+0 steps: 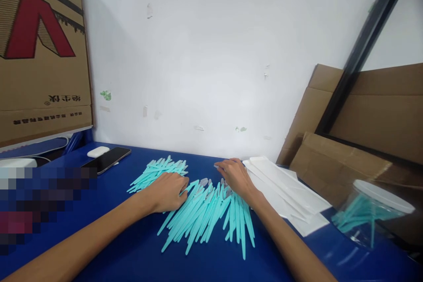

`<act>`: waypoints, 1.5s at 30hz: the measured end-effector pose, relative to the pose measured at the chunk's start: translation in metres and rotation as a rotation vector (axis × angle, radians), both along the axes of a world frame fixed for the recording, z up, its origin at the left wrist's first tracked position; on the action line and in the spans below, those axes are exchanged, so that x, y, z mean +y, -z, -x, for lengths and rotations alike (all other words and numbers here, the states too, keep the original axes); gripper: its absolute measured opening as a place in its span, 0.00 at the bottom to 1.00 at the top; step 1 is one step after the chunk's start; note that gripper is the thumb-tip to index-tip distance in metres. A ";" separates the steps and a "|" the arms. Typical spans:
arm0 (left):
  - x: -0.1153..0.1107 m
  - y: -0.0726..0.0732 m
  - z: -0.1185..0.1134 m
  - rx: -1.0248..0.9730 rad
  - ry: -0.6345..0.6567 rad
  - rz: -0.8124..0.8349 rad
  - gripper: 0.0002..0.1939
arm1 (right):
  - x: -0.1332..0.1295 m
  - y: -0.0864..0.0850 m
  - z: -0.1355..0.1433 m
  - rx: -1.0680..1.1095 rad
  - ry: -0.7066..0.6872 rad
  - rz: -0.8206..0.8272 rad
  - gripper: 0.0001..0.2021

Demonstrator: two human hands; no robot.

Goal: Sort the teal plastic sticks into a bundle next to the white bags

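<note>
Many thin turquoise sticks with pale, clear tips [205,216] lie fanned out on the blue table [132,246]. A second heap of the same sticks [158,172] is behind and to the left. My left hand [170,191] is closed at the left edge of the front heap, its fingers curled round the end of a turquoise stick. My right hand [234,176] reaches over the far right end of the front heap, fingers bent and partly apart; a small pale tip shows at its fingertips, and the rest of what it holds is hidden.
White paper sheets or bags [287,189] lie right of my right hand. A clear tub with turquoise sticks [370,216] stands at the right. A phone [112,158] and white case [98,152] are at the back left, near cardboard [42,75].
</note>
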State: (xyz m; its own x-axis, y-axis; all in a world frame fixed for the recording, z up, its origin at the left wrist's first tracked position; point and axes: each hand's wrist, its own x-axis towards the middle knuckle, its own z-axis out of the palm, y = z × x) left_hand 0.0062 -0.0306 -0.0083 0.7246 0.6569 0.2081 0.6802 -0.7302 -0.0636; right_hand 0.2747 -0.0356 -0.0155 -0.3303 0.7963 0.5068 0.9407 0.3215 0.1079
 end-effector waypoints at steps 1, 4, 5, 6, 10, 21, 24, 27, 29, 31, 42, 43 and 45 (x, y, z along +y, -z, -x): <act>0.000 0.000 0.000 -0.001 -0.005 -0.005 0.09 | -0.001 0.000 0.002 0.032 -0.011 0.015 0.13; 0.001 0.000 -0.001 -0.023 -0.024 -0.008 0.09 | -0.003 0.002 0.007 0.126 -0.050 0.060 0.12; 0.002 0.000 -0.001 -0.037 -0.028 -0.014 0.09 | -0.004 0.003 0.009 0.158 -0.072 0.069 0.12; 0.002 0.000 -0.001 -0.054 -0.028 -0.019 0.09 | -0.005 0.003 0.010 0.192 -0.098 0.075 0.12; 0.006 -0.002 -0.002 -0.165 -0.015 0.011 0.10 | -0.007 0.001 0.013 0.327 -0.202 0.092 0.13; 0.015 0.003 0.001 -0.447 0.002 0.159 0.06 | -0.008 -0.004 0.022 0.641 -0.327 0.003 0.09; 0.015 0.003 0.000 -0.466 0.008 0.171 0.05 | -0.010 -0.007 0.025 0.842 -0.327 0.020 0.07; 0.013 0.003 -0.001 -0.471 0.013 0.172 0.05 | -0.012 -0.010 0.026 0.952 -0.336 0.075 0.08; 0.010 0.001 -0.002 -0.491 0.026 0.187 0.06 | -0.012 -0.010 0.027 0.959 -0.344 0.097 0.08; 0.008 0.000 -0.002 -0.501 0.028 0.194 0.08 | -0.011 -0.009 0.028 0.949 -0.352 0.116 0.09; -0.001 0.003 -0.005 -0.446 0.089 0.118 0.11 | -0.021 -0.007 0.043 0.891 -0.366 0.173 0.09; -0.001 0.004 -0.006 -0.444 0.087 0.117 0.11 | -0.021 -0.006 0.043 0.879 -0.363 0.169 0.08; 0.000 0.004 -0.008 -0.420 0.075 0.093 0.12 | -0.020 -0.005 0.042 0.815 -0.364 0.168 0.08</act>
